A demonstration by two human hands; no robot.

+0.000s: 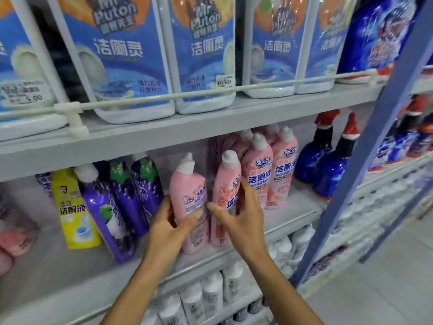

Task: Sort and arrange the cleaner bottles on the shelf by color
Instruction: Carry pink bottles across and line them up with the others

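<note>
On the middle shelf (293, 214) stand two pink cleaner bottles side by side at the front. My left hand (168, 228) grips the left pink bottle (188, 191) around its lower body. My right hand (241, 209) wraps around the right pink bottle (226, 179). Behind them to the right stand several more pink bottles (269, 170). Left of my hands lean purple bottles (131, 195), and a yellow pouch (70, 207) stands further left. Dark blue bottles with red caps (328, 160) are at the shelf's right end.
The upper shelf holds large white jugs with blue labels (121, 57) behind a white rail (187, 93). White bottles (210, 292) fill the shelf below. A blue upright post (365, 146) rises on the right. Pink packs (14, 240) lie at the far left.
</note>
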